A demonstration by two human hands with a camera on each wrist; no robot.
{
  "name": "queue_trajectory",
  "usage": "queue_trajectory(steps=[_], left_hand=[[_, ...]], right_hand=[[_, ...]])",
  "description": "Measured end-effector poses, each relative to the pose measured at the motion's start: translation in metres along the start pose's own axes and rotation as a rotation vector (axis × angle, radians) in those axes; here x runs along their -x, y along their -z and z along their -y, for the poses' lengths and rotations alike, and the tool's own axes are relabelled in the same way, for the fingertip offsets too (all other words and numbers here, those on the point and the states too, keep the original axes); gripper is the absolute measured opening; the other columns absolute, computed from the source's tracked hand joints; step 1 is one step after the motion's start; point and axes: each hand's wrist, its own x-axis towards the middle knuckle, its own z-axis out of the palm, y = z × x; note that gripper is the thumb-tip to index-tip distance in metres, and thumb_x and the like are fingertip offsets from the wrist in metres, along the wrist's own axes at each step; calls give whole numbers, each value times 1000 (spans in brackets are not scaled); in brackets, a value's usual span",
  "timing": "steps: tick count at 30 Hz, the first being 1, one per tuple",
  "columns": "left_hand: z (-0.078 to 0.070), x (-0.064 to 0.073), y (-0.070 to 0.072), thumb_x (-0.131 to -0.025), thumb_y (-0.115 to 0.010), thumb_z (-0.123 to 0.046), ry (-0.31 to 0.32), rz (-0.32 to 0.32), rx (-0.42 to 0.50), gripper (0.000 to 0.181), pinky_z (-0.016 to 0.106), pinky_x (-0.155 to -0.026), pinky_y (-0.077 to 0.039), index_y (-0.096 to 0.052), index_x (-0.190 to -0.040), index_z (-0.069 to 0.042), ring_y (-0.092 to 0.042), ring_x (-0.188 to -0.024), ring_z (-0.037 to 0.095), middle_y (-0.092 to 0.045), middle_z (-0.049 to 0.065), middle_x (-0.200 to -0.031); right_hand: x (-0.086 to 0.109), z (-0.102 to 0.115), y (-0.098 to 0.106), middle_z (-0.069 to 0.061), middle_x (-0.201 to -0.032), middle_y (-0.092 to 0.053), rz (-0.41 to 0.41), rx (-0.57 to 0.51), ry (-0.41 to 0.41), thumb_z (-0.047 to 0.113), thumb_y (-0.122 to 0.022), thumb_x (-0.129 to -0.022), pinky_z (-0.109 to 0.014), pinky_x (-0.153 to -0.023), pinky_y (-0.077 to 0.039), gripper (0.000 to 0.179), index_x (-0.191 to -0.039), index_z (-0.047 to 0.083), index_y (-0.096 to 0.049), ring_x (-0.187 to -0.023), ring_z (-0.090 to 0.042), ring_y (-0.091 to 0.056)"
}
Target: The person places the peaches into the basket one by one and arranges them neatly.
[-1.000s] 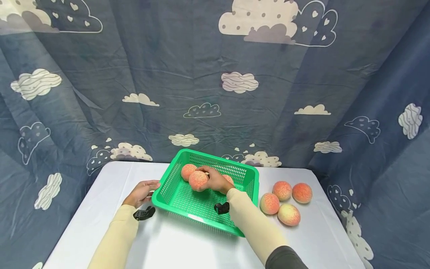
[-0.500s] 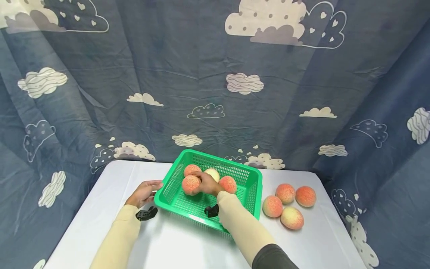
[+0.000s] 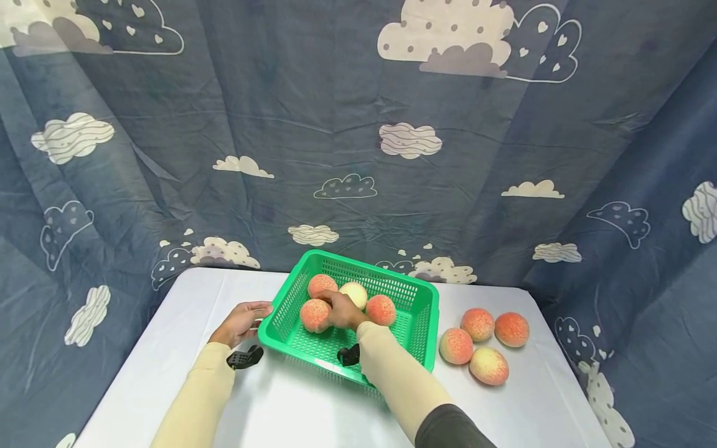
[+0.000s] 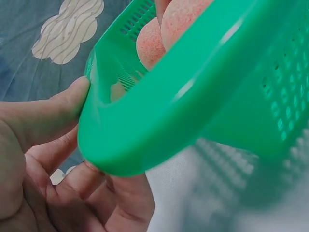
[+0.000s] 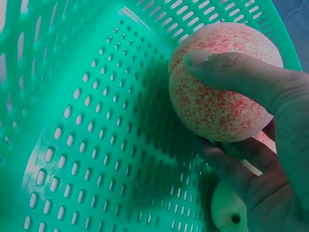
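Inside the green plastic basket, my right hand holds an orange-pink peach at the left side. The right wrist view shows the thumb across this peach and fingers under it. Behind the hand lie another orange-pink peach, a pale yellow one and a redder one. My left hand grips the basket's left corner; in the left wrist view, the thumb touches the rim while the fingers curl beneath it.
Right of the basket, several peaches lie grouped on the white tablecloth: one pinkish, one yellow, one orange and one redder. A dark blue cloud-print curtain hangs behind the table.
My right hand has moved left and down with the peach, lower into the basket. The pale and redder peaches behind it have come into fuller view. The left hand stays at the corner.
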Motion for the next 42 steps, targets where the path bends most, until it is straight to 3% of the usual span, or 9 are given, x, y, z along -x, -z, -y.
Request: queue_trajectory(steps=[4,10,14,20,25,36,42], left_hand=[[-1,1,0,-98,-58,-16,-14,15,2,45,28,-67,-55,-48,-135,8,-63,-76,12,-68,1,-91],[0,0,1,-98,-57,-16,-11,10,-4,46,27,-65,-54,-47,-137,8,-63,-74,11,-69,0,-89],[1,-1,2,-98,-56,-15,-11,14,-5,46,27,-65,-54,-47,-137,8,-63,-75,11,-69,0,-89],[1,-2,3,-98,-57,-16,-7,15,-3,46,28,-66,-54,-47,-137,7,-63,-75,11,-68,0,-89],[1,-2,3,-98,-57,-17,-5,15,-7,47,27,-65,-54,-46,-137,7,-63,-75,11,-68,-1,-89],[0,0,1,-98,-57,-16,-9,14,0,46,27,-64,-54,-47,-136,7,-63,-74,11,-68,-3,-85],[1,0,2,-98,-57,-17,-16,10,-2,46,26,-64,-54,-47,-136,8,-63,-74,10,-68,-3,-85]], right_hand=[[-2,2,-1,-6,-130,-60,2,31,-15,11,-91,-64,-42,-98,-44,78,-133,12,-57,-119,-27,-54],[-5,6,-2,-7,-123,-64,10,23,-14,5,-85,-70,-39,-98,-44,60,-125,8,-62,-115,-26,-57],[-4,8,0,-6,-116,-67,-3,78,-1,9,-86,-69,-38,-95,-45,55,-120,6,-65,-111,-27,-57],[-4,11,0,-5,-108,-68,-25,116,-76,13,-88,-69,-44,-94,-43,55,-119,8,-66,-110,-30,-52],[-7,10,-3,-8,-112,-66,-45,118,-131,12,-87,-69,-45,-92,-45,61,-125,13,-62,-112,-30,-50],[-4,14,3,-9,-117,-64,-12,175,-84,13,-84,-74,-46,-91,-46,62,-130,10,-57,-114,-33,-50],[-1,21,10,-11,-116,-65,1,111,-78,12,-84,-75,-45,-91,-47,60,-128,9,-57,-114,-33,-51]])
